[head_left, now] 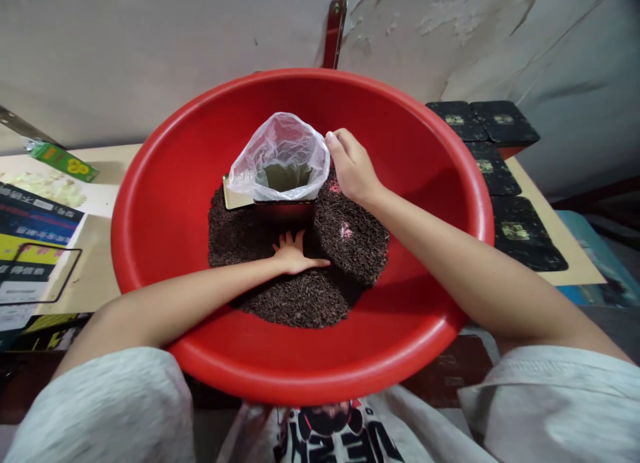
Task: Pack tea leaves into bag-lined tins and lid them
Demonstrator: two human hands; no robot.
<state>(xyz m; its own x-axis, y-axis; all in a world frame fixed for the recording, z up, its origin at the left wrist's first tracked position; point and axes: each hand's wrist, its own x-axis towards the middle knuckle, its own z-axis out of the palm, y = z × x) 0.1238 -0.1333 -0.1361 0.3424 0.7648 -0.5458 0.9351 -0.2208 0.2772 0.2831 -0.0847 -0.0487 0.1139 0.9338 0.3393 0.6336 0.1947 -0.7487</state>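
Note:
A wide red plastic basin [175, 183] holds a heap of dark brown dry bits [300, 299] that look like loose tea leaves. In the heap stands a dark box-shaped tin [285, 213], lined with a clear plastic bag [280, 139] that opens upward above its rim. My right hand [353, 166] pinches the bag's right edge between thumb and fingers. Against the heap, in front of the tin, lies my left hand [295, 255], fingers spread and holding nothing. Left of the tin, a pale gold-edged lid-like piece [236, 195] rests on the heap.
Several black tins [525, 229] stand on the table to the right. On the left side are a green packet [65, 161], pale crumpled bits [50, 188], printed cardboard [30, 236] and a thin black frame [75, 276]. A peeling wall [200, 43] rises behind the basin.

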